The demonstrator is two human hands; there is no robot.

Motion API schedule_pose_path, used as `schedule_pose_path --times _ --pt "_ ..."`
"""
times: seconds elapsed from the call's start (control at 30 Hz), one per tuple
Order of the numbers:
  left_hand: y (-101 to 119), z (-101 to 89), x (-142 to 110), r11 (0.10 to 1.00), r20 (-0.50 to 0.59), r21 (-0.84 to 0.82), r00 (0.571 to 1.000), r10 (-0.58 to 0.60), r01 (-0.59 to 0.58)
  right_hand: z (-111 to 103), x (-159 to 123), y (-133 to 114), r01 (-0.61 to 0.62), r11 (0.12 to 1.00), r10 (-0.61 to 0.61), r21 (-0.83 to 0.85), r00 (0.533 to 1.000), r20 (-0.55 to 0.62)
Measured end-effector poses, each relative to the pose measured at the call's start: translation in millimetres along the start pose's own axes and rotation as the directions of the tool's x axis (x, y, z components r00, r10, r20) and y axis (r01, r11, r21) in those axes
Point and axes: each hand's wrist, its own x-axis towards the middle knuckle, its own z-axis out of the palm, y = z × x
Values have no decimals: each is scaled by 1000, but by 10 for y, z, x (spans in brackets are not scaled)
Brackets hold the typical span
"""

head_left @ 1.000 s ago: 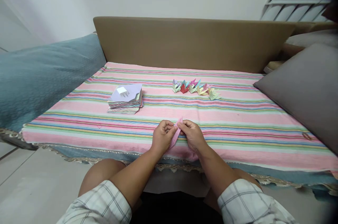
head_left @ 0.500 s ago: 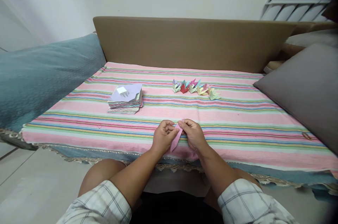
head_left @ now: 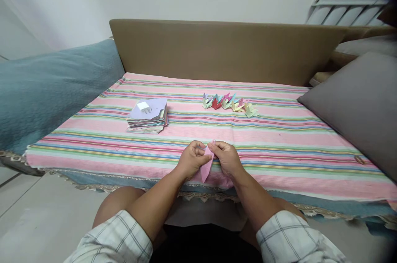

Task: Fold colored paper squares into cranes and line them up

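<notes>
Between my hands is a folded piece of pink paper (head_left: pixel 206 169), long and narrow, with its pointed lower end toward me. My left hand (head_left: pixel 192 159) pinches its left side, the thumb lying across the paper. My right hand (head_left: pixel 226 157) grips the upper end between thumb and fingers. The fingertips behind the paper are partly hidden. Farther back, a cluster of folded paper cranes (head_left: pixel 229 104) in several colours rests on the striped cloth (head_left: pixel 263 139).
Left of my hands stands a stack of coloured paper sheets (head_left: pixel 147 124) with a white plug adapter (head_left: pixel 144 107) on top. A grey cushion (head_left: pixel 359 101) leans at the right, beside a small brown loop (head_left: pixel 359 159). A brown backrest (head_left: pixel 217 52) runs behind.
The pink paper has turned slightly, so more of its flat face shows and its lower point sits a little nearer me. Both hands have kept hold of it, almost in place.
</notes>
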Motion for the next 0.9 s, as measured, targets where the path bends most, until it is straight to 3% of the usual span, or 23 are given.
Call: schedule_pose_path --times 0.2,0.3,0.67,0.9 --pt "-20 -20 16 1000 -72 6 997 20 -20 29 -5 -64 -87 995 83 50 993 79" --pt "-14 -16 15 1000 -81 14 996 28 -27 19 -5 -74 -77 997 75 28 995 65" --pt "17 -63 4 995 75 -9 992 -99 100 27 -24 -123 -93 996 93 -4 995 41" --pt "-28 -56 11 996 44 60 997 -61 59 4 -18 -92 -139 990 136 22 988 76"
